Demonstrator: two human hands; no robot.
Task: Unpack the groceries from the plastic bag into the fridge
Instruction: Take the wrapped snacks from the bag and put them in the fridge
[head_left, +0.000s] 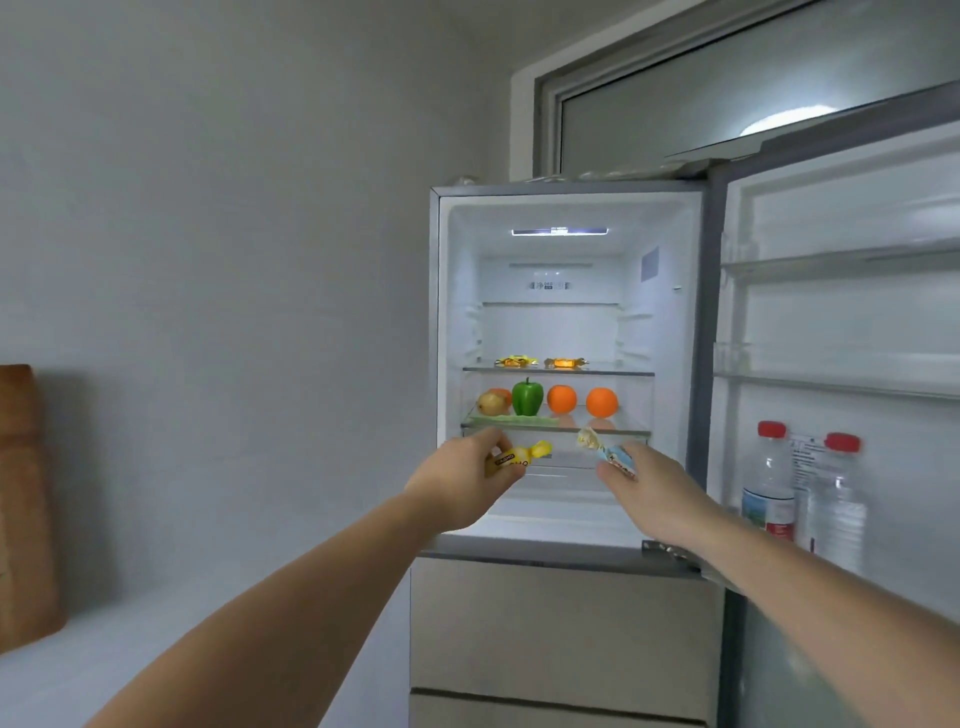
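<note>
Your fingertips are mostly hidden from this head view: you see the backs of both hands, and each wrapped sweet covers the pinch that holds it. Your left hand (462, 480) is closed around a yellow candy (517, 457); its printed lettering is too small to read. The candy's long axis runs left to right, tilted slightly upward, with one twisted end pointing right towards the middle of the fridge (561, 208) opening. Your right hand (652, 493) grips a pale blue candy (608, 452); its long axis runs diagonally, the whitish twisted end pointing up and left, the other end buried under your fingers.

Both sweets sit in front of the open fridge compartment, just below the front edge of the lower glass shelf (556, 428). Whether they are inside the cavity or just before it, you cannot tell.

On that shelf stand a green pepper (527, 397), two oranges (562, 399), and at the left a yellowish fruit (491, 402) that partly hides something orange behind it. Green leaves (511, 420) lie flat beneath them. The shelf above carries two more wrapped sweets (540, 362), lying side by side with long axes left to right.

The open door (831, 312) is cut off at the right edge; two red-capped bottles (769, 478) stand in its lower rack. The plastic bag does not show.
</note>
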